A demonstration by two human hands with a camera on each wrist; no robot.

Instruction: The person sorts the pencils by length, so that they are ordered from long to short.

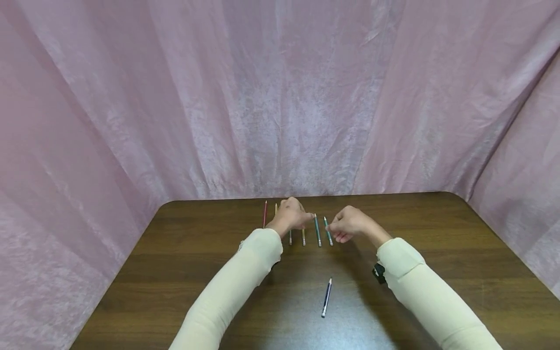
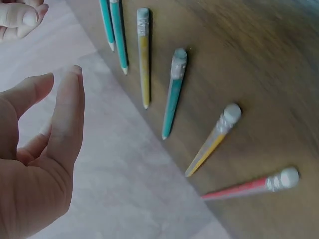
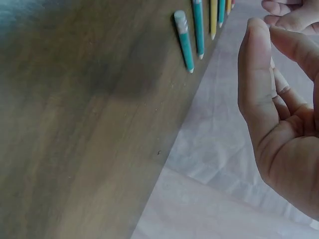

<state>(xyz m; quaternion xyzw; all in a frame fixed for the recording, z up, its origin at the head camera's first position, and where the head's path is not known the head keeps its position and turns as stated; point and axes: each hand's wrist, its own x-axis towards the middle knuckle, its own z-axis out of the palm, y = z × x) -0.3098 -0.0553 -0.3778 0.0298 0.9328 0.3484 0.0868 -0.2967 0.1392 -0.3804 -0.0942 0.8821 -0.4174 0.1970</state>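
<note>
Several pencils with eraser ends lie side by side in a row at the far part of the table. From left, I see a red pencil [image 1: 265, 213], a yellow pencil [image 2: 205, 152], a green pencil [image 2: 173, 97] and another yellow pencil [image 2: 144, 69]. A teal pencil [image 1: 317, 231] and a second teal pencil [image 1: 327, 231] end the row on the right. My left hand [image 1: 288, 214] hovers over the row's middle, partly hiding it, thumb and index finger apart. My right hand [image 1: 350, 224] is beside the rightmost pencil, fingers loosely bent, thumb and index tips close together with nothing visible between them.
A dark blue pencil [image 1: 327, 297] lies nearer to me, apart from the row, its tip pointing away. The brown wooden table [image 1: 183, 272] ends just beyond the row. A pink curtain [image 1: 280, 97] hangs behind and along the sides.
</note>
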